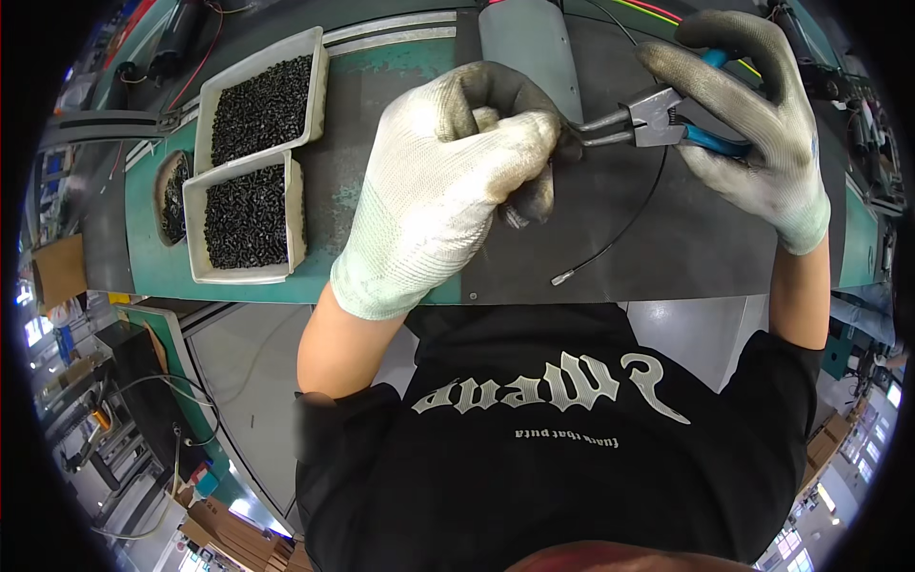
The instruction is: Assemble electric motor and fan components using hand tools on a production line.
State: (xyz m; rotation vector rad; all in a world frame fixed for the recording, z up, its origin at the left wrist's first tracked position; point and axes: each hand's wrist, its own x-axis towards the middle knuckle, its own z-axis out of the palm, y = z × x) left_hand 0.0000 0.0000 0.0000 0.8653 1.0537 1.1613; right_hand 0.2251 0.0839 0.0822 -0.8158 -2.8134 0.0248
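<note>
Head view: the gloved left hand (448, 181) has its grip clenched around a thin black cable (620, 234); the right hand (753, 114) squeezes blue-handled pliers (658, 122), whose tips meet the left fist.

pliers (658, 124): grey metal head, blue handles, two thin nose tips pointing left, lying roughly level above the desk (705, 248). thin black cable (634, 224): runs from the plier tips in a downward curve, ending in a small metal end fitting that rests on the dark desk mat.
</note>
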